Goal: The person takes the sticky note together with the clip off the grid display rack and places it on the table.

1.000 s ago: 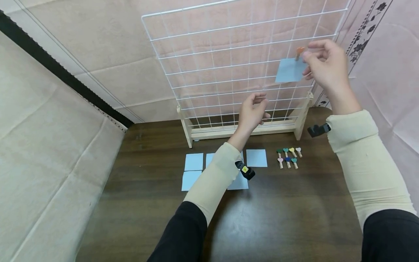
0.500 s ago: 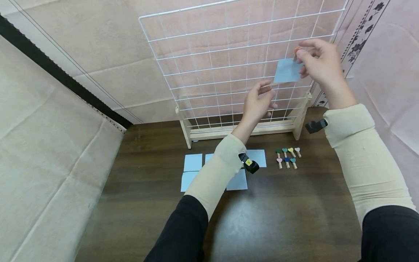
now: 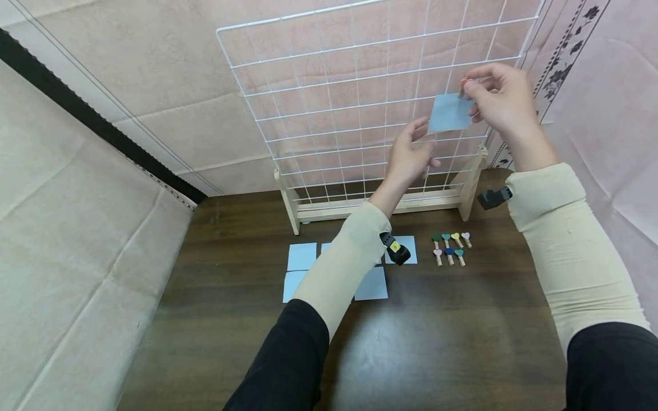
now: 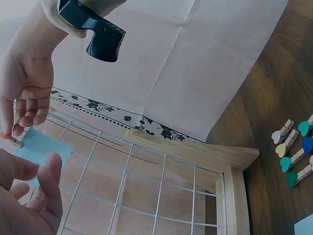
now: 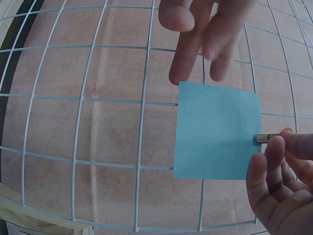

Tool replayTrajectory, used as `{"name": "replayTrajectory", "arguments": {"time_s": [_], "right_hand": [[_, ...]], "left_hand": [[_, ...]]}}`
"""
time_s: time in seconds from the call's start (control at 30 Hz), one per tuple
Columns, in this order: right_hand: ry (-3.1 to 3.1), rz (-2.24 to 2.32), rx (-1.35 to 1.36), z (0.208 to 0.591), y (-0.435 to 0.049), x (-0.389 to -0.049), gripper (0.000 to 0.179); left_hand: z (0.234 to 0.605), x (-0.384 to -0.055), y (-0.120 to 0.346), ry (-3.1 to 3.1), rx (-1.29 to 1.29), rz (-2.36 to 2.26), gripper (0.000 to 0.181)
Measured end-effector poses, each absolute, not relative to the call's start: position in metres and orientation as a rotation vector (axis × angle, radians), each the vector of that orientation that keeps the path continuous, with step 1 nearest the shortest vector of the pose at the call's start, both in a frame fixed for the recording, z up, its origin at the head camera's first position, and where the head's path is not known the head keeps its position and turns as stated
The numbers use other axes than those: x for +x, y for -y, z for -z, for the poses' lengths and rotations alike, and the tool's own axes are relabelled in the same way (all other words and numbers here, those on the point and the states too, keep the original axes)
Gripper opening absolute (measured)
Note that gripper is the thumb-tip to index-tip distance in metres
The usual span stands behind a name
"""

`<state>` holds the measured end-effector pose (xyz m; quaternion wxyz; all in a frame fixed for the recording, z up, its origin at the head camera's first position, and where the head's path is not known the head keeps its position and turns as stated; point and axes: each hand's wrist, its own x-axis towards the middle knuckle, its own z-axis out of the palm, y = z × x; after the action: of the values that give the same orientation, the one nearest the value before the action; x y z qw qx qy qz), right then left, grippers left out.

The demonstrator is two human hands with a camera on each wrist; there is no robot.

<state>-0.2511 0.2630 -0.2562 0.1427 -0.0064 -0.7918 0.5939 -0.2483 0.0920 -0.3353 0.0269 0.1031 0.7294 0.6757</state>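
Note:
A square blue sheet of paper hangs against the right part of a white wire grid. My right hand pinches a small wooden clothespin with an orange head, which bites the sheet's edge. In the right wrist view the clothespin's far end is hidden by my fingers. Just left of and below the sheet is my left hand, its fingers loosely extended and holding nothing. One fingertip lies at the paper's corner; I cannot tell whether it touches.
Several heart-headed clothespins lie in two rows on the dark wooden table. More blue sheets lie left of them, partly covered by my left forearm. A pale wooden stand holds the grid upright before a cloth backdrop.
My right hand has shifted left and its fingers have come onto the orange-headed clothespin. My left hand has risen toward the sheet's lower left corner, with its fingers straightening.

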Motion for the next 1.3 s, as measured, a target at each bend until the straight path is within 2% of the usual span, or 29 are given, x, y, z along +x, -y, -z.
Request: {"name": "replayTrajectory", "arguments": {"time_s": [0.13, 0.3, 0.47, 0.53, 0.7, 1.3], "right_hand": [[2.283, -1.718, -0.023, 0.2567, -0.2631, -0.2508, 0.012], [2.27, -1.732, -0.009, 0.2573, -0.2631, -0.251, 0.018], [2.29, -1.729, -0.011, 0.2576, -0.2641, -0.2523, 0.03], [2.307, -1.717, -0.024, 0.2581, -0.265, -0.2527, 0.03], [2.333, -1.666, -0.041, 0.2596, -0.2664, -0.2526, 0.029], [2.297, -1.642, -0.053, 0.2597, -0.2631, -0.2524, 0.023]], "left_hand": [[0.3339, -0.2505, -0.0947, -2.269, 0.285, -2.058, 0.064], [0.3332, -0.2536, -0.0962, -2.29, 0.276, -2.04, 0.071], [0.3346, -0.2558, -0.0962, -2.363, 0.298, -2.037, 0.059], [0.3353, -0.2559, -0.0965, -2.387, 0.307, -2.041, 0.05], [0.3338, -0.2553, -0.0981, -2.438, 0.32, -2.032, 0.04], [0.3264, -0.2575, -0.0898, -2.697, 0.452, -1.831, 0.034]]}}
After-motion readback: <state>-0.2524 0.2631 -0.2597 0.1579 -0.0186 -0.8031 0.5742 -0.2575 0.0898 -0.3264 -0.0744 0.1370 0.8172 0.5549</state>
